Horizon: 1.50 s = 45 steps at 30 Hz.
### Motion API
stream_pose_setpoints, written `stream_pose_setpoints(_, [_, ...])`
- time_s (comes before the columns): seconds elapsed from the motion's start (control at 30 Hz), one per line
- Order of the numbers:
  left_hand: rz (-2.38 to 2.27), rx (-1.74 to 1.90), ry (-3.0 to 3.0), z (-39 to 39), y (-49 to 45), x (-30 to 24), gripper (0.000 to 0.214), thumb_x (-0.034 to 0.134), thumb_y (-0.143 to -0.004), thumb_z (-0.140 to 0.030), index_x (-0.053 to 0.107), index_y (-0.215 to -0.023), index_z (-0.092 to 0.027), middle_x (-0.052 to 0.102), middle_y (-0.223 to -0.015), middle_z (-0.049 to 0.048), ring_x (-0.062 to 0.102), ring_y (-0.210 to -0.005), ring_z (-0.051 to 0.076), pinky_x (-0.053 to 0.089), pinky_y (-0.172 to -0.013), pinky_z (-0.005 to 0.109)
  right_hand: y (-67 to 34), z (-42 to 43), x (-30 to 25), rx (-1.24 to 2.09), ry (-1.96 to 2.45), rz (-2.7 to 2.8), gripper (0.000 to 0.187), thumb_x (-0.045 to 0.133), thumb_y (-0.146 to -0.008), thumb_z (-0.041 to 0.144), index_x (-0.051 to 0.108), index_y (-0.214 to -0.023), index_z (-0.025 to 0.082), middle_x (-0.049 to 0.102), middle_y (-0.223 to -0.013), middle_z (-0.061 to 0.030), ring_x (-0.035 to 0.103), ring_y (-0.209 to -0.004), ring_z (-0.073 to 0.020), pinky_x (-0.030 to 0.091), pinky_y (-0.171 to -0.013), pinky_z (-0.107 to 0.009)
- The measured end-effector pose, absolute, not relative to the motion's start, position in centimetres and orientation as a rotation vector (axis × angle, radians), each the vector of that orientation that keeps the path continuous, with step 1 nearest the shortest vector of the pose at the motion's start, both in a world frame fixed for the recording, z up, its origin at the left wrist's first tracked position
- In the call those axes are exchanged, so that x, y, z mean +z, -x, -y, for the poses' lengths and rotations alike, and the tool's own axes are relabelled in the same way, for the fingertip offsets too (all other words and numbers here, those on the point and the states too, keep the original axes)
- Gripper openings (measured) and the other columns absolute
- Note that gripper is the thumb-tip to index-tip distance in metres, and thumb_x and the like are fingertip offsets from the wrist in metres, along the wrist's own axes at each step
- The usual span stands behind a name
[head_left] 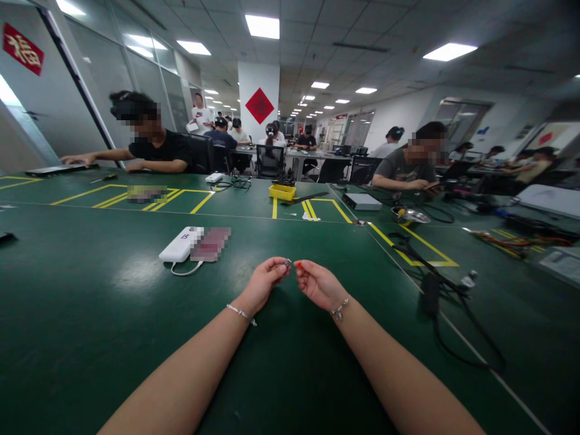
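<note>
My two hands meet over the green table [90, 314], fingertips almost touching. My left hand [264, 283] is closed in a pinch on a tiny grey metal part [288, 263]. My right hand [318, 283] is curled, its fingertips pinching a tiny orange-red piece [298, 264]. Both pieces are too small to name. Each wrist wears a thin bracelet. A white power bank [181, 244] with a cable lies on the table beyond my left hand, beside a blurred reddish item [211, 244].
A yellow tray [281, 191], a grey box [361, 201] and a metal bowl [410, 215] sit farther back. Black cables [435, 290] run along the right. Yellow tape lines mark the table. Other people sit at the far side and at tables behind.
</note>
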<state>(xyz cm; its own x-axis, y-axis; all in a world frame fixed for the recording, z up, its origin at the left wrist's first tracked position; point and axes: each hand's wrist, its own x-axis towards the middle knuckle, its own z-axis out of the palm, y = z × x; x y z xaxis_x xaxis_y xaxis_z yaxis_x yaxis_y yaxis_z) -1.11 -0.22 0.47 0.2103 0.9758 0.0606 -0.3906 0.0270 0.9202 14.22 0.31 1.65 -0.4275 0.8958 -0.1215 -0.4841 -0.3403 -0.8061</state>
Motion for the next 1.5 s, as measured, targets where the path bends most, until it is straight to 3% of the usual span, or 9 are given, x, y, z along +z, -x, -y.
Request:
stream_pose_setpoints(0.23, [-0.882, 1.415, -1.245, 0.0, 1.0, 0.5, 0.02, 0.062, -0.06, -0.02, 0.054, -0.079, -0.016, 0.054, -0.074, -0.0015, 0.048, -0.068, 0.009, 0.037, -0.067, 0.022, -14.1, -0.3, 1.7, 1.859, 0.772, 0.909, 0.014, 0.06, -0.065, 0.021, 0.058, -0.076, 0.013, 0.057, -0.06, 0.0007, 0.049, -0.051, -0.0045, 0.038, -0.05, -0.017])
stream_pose_setpoints(0.43, [-1.123, 1.467, -1.543, 0.4, 0.8, 1.0, 0.015, 0.058, -0.063, -0.021, 0.056, -0.077, -0.018, 0.053, -0.077, 0.0005, 0.049, -0.071, 0.012, 0.037, -0.061, 0.023, -13.8, -0.3, 1.4, 1.827, 0.803, 0.942, 0.016, 0.058, -0.067, 0.027, 0.058, -0.075, 0.014, 0.059, -0.064, -0.0008, 0.049, -0.051, -0.0048, 0.038, -0.05, -0.018])
stream_pose_setpoints(0.63, [-1.128, 1.479, -1.758, 0.8, 0.7, 1.3, 0.012, 0.056, -0.064, -0.016, 0.057, -0.076, -0.019, 0.052, -0.078, 0.0014, 0.048, -0.073, 0.013, 0.037, -0.062, 0.024, -13.6, -0.1, 1.6, 1.769, 0.809, 0.953, 0.018, 0.062, -0.063, 0.023, 0.059, -0.078, 0.013, 0.061, -0.07, -0.0027, 0.053, -0.06, -0.0057, 0.041, -0.061, -0.021])
stream_pose_setpoints(1.07, [-1.19, 1.476, -1.944, 1.4, 0.7, 1.9, 0.012, 0.056, -0.066, -0.016, 0.059, -0.077, -0.021, 0.052, -0.074, 0.0011, 0.047, -0.071, 0.014, 0.037, -0.062, 0.025, -13.2, 0.1, 1.7, 1.719, 0.863, 0.938, 0.019, 0.066, -0.059, 0.023, 0.061, -0.072, 0.011, 0.061, -0.065, -0.003, 0.051, -0.055, -0.0056, 0.041, -0.06, -0.021])
stream_pose_setpoints(1.5, [-1.115, 1.462, -1.933, 1.9, 0.4, 2.1, 0.012, 0.055, -0.066, -0.017, 0.06, -0.075, -0.022, 0.052, -0.074, 0.0014, 0.047, -0.072, 0.015, 0.037, -0.067, 0.027, -14.2, -0.1, 0.9, 1.986, 0.709, 0.904, 0.016, 0.063, -0.063, 0.02, 0.053, -0.075, 0.017, 0.059, -0.068, 0.0016, 0.053, -0.057, -0.0054, 0.042, -0.06, -0.021])
